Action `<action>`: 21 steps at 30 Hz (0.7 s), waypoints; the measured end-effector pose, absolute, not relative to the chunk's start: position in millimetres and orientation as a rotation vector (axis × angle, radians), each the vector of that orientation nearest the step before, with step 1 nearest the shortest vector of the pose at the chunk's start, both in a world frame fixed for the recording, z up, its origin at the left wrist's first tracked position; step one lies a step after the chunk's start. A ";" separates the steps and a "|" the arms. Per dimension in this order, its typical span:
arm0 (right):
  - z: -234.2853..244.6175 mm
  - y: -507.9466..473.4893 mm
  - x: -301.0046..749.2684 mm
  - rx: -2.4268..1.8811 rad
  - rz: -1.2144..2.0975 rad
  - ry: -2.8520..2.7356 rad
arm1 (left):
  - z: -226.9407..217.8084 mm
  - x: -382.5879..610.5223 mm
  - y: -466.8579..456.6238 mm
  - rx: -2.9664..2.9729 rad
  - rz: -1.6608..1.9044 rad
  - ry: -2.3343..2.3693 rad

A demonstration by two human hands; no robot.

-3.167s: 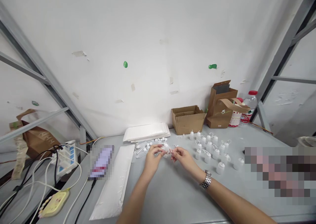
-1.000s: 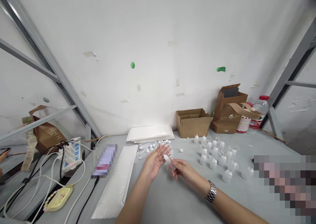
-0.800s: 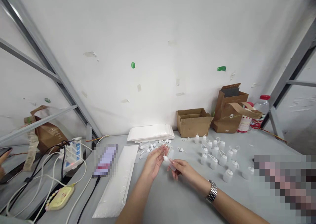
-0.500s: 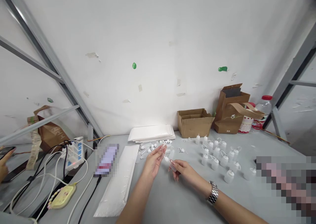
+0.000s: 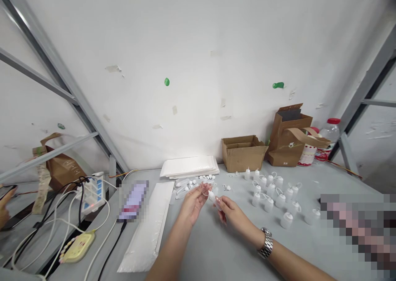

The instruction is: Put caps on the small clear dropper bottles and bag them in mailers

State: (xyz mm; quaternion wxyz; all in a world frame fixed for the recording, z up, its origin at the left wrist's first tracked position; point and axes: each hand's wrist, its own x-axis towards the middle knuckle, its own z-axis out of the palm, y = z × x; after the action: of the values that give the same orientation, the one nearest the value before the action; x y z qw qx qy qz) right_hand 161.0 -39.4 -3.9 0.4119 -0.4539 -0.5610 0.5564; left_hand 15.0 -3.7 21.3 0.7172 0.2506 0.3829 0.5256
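Observation:
In my right hand (image 5: 229, 211) is a small translucent squeeze bottle (image 5: 212, 196), tilted with its white top toward my left hand. My left hand (image 5: 192, 204) pinches the thin white cap strap (image 5: 204, 192) that loops beside the bottle's top. The cap at the strap's end is mostly hidden by my fingertips. Just behind my hands lie loose white caps (image 5: 208, 177) and clear bottle parts (image 5: 182, 187). To the right stand several small bottles (image 5: 269, 204), many with looped cap straps.
White mailing bags (image 5: 148, 227) lie left of my arm, with another stack (image 5: 189, 167) by the wall. An open cardboard box (image 5: 244, 154) and a brown paper bag (image 5: 286, 142) stand at the back. At left are a power strip (image 5: 93, 196), cables and another person's hand (image 5: 4, 208).
The bottle and my right fingertips have shifted slightly to the right. My left fingers have turned a little, and the strap now shows as a wider loop.

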 end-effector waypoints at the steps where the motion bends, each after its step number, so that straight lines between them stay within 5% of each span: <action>1: -3.6 -39.8 161.0 -1.145 1.397 -1.413 | 21.6 15.4 -4.1 0.557 1.156 0.839; 21: 2.1 -41.1 161.3 -1.171 1.382 -1.447 | 27.4 17.4 -6.5 0.659 1.147 0.845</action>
State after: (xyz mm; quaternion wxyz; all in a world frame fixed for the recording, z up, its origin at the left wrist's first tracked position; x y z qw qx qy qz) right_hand 161.3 -41.1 2.1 0.4001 -0.4628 -0.5720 0.5464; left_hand 17.4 -6.5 27.4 0.7076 0.2968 0.3805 0.5162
